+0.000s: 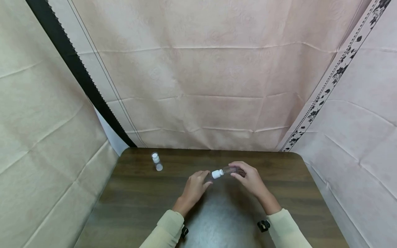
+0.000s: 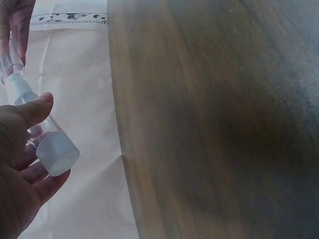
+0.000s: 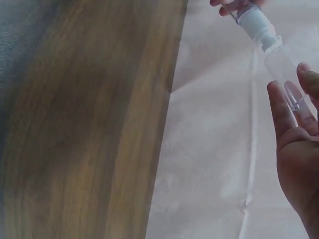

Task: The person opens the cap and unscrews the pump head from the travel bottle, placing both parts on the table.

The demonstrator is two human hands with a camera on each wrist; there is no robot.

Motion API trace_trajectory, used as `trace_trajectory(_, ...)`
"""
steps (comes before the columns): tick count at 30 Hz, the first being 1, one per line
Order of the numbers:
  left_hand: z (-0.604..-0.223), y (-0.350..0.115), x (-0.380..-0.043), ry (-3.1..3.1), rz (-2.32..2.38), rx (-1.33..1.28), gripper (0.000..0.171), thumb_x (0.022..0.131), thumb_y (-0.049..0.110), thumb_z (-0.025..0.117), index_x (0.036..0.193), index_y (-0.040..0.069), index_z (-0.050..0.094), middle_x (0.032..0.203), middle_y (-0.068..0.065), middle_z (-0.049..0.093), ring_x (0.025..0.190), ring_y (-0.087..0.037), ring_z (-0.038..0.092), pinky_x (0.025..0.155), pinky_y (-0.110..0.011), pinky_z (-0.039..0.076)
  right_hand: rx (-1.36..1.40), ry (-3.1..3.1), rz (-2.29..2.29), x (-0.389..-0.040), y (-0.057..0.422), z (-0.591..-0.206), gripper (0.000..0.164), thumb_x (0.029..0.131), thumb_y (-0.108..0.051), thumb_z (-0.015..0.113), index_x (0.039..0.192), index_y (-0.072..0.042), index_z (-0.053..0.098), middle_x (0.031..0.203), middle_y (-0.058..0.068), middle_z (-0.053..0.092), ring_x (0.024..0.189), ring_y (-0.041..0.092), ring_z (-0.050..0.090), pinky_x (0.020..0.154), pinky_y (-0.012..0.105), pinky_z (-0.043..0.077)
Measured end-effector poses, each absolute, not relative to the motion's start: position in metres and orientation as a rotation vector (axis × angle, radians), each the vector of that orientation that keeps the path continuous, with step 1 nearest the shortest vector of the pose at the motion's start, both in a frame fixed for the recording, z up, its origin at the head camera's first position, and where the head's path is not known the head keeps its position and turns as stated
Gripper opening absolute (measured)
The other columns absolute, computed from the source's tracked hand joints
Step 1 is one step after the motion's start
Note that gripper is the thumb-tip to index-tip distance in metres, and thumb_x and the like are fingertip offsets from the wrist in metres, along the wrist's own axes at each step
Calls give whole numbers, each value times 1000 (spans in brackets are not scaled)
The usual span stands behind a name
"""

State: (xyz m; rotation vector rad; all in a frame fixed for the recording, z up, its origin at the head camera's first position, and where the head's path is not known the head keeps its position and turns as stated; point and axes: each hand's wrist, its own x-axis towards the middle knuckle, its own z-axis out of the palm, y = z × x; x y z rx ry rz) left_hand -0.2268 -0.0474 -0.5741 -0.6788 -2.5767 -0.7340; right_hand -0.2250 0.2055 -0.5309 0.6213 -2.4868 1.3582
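Note:
My left hand [image 1: 193, 187] grips a small clear pump bottle [image 2: 58, 152] by its body, the thumb on one side and the fingers curled on the other. The bottle has a white pump top [image 1: 217, 174] and a frosted base. My right hand [image 1: 252, 179] pinches a clear tube-shaped cap [image 3: 282, 61] between thumb and fingers. In the right wrist view, the cap's open end meets the tip of the white pump, roughly in line with the bottle. Both are tilted and held above the table's far half.
A second clear bottle with a white top [image 1: 157, 162] stands near the far left corner of the brown wooden table [image 1: 130, 206]. Pale cloth [image 1: 198, 75] hangs behind the table and along both sides. Dark bands [image 1: 263, 225] show by both sleeve cuffs.

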Motion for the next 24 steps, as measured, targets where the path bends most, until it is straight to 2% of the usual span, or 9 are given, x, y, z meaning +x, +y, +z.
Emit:
trace_trajectory(6,-575,-45,-227,-2551,-807,-613,40,83,23,88,116,6,73,108,-8,75,97,-19,74,79,-33,62,564,-2535,1224,-232,209,-531,32,91,-1,77,121,-6,70,115,7,71,98,23,71,84,41,62)
trace_trajectory(16,-577,-47,-227,-2501,-895,-561,38,81,20,89,112,6,71,106,-7,74,94,-20,72,80,-35,62,446,-2643,1049,-260,206,-556,27,91,0,77,116,-5,70,109,10,68,91,22,69,81,42,60)
trace_trajectory(24,-578,-48,-228,-2510,-916,-556,39,82,19,89,114,6,71,108,-7,73,94,-20,72,81,-36,62,444,-2838,911,-281,205,-572,33,93,0,72,125,-1,65,118,15,66,99,28,70,83,42,60)
